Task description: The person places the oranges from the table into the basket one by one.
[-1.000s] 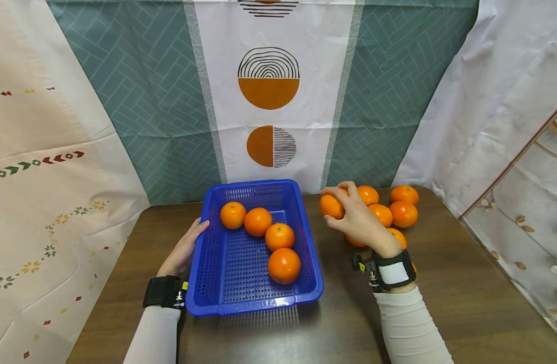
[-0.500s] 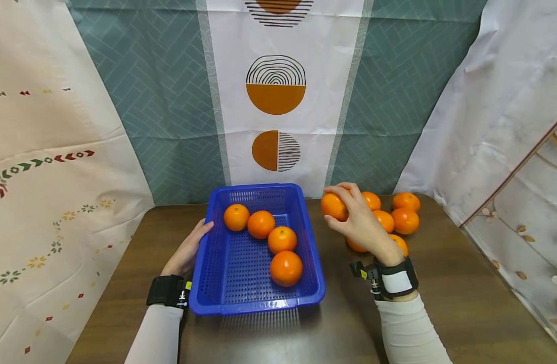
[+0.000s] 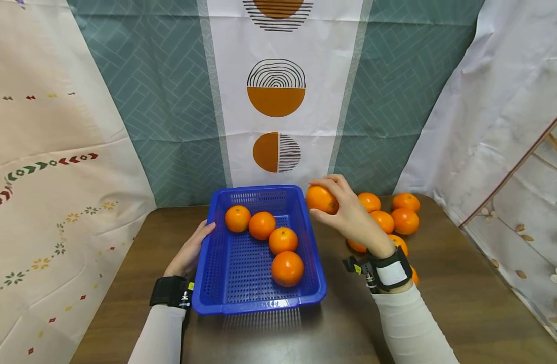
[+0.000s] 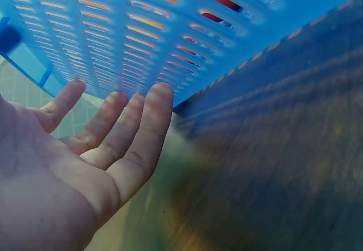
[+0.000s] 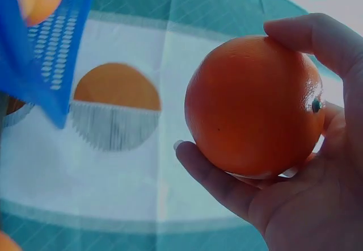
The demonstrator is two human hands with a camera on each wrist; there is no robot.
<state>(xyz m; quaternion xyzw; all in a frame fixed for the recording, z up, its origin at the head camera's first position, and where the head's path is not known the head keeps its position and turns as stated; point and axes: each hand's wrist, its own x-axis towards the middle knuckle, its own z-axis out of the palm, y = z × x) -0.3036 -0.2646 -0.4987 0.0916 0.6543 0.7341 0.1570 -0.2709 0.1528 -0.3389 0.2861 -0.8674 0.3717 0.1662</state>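
My right hand grips an orange beside the basket's upper right rim; in the right wrist view the thumb and fingers curl round this orange. The blue perforated basket stands on the table with several oranges inside, among them one at its lower right. My left hand rests against the basket's left side. In the left wrist view the fingers of the left hand are extended, their tips at the basket's slotted wall.
To the right on the wooden table lies a group of several oranges, partly hidden by my right hand and wrist. A patterned cloth hangs behind the table, with pale cloths at both sides.
My right hand has moved left with the orange, from above the group towards the basket's right rim. The left hand stays at the basket; the head view has shifted slightly.
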